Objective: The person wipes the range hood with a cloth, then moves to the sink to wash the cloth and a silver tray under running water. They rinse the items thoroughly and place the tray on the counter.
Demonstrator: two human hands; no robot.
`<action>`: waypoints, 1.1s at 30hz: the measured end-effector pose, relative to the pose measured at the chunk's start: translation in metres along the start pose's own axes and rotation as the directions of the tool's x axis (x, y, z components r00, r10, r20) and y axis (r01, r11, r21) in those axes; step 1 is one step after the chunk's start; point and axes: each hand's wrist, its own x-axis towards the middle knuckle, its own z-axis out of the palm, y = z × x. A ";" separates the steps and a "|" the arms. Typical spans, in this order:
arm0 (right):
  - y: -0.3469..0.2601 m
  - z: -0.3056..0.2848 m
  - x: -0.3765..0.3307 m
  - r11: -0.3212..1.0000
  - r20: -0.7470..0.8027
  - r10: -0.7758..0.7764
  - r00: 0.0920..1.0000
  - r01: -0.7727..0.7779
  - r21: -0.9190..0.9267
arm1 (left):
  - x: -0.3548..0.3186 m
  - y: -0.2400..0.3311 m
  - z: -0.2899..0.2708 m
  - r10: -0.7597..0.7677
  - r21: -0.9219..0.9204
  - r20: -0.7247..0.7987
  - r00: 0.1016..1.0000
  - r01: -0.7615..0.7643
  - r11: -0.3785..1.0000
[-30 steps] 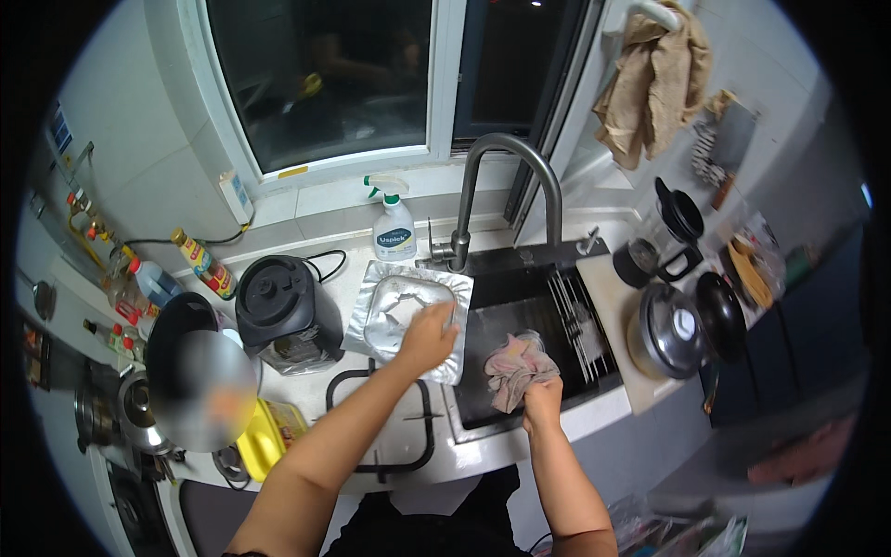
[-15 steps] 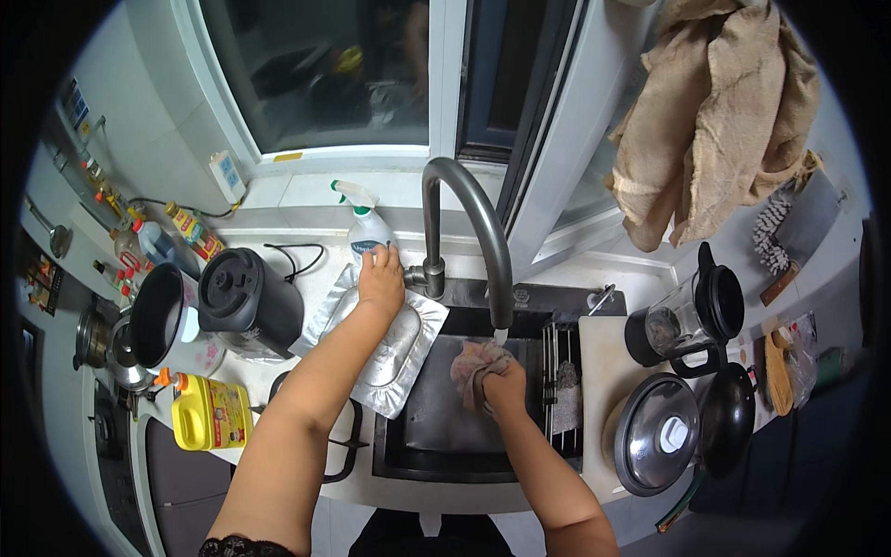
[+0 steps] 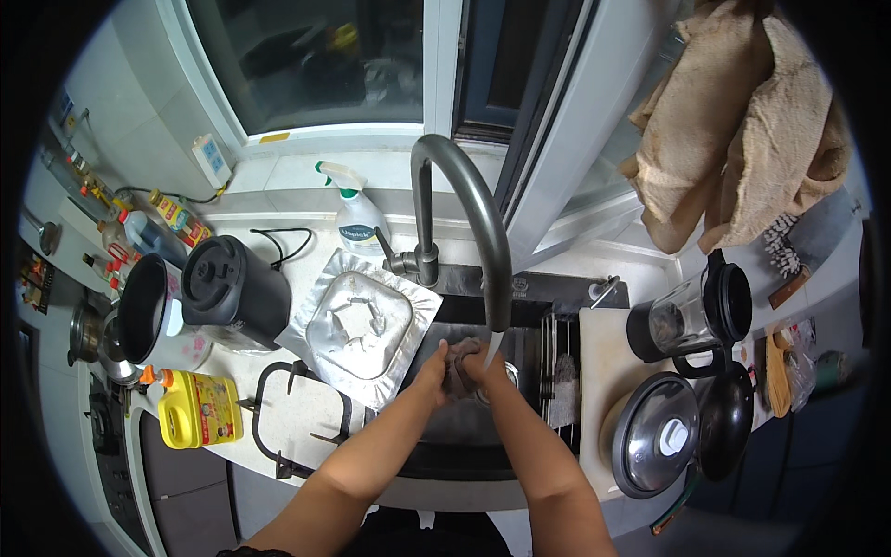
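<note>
Over the black sink point(image 3: 436, 459), my left hand point(image 3: 431, 375) and my right hand point(image 3: 483, 368) are closed together on a wet, bunched-up brownish cloth point(image 3: 458, 368). A stream of water runs from the curved grey faucet point(image 3: 497, 269) down onto my right hand and the cloth. Parts of the cloth are hidden by my fingers. Left of the sink lies a square silver foil stove liner point(image 3: 362, 325), its middle cut and bent up. Behind it stands a white spray bottle point(image 3: 357, 223) with a green-and-white trigger head, near the faucet's lever.
A black stove grate point(image 3: 269, 418), a yellow jug point(image 3: 200, 408) and a dark lidded canister point(image 3: 237, 292) sit to the left. On the right are a cutting board point(image 3: 599, 353), a lidded pot point(image 3: 654, 432), a blender jug point(image 3: 682, 316) and a hanging tan cloth point(image 3: 705, 121).
My left hand has come from beside the faucet lever down into the sink and now grips the cloth with my right hand. A water stream now shows clearly. The view has shifted slightly.
</note>
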 end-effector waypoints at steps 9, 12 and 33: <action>0.044 -0.046 -0.024 0.955 0.008 0.130 0.992 -0.127 0.267 | 0.066 -0.055 -0.004 0.068 -0.079 0.002 0.998 -0.067 0.995; 0.036 -0.050 -0.045 0.788 0.107 0.276 0.955 -0.289 0.544 | 0.047 -0.051 0.007 0.189 0.013 -0.164 0.968 -0.189 0.982; 0.042 -0.043 -0.064 0.828 0.214 -0.008 0.977 -0.114 0.549 | 0.017 -0.047 -0.007 -0.163 0.011 0.073 0.984 0.163 0.987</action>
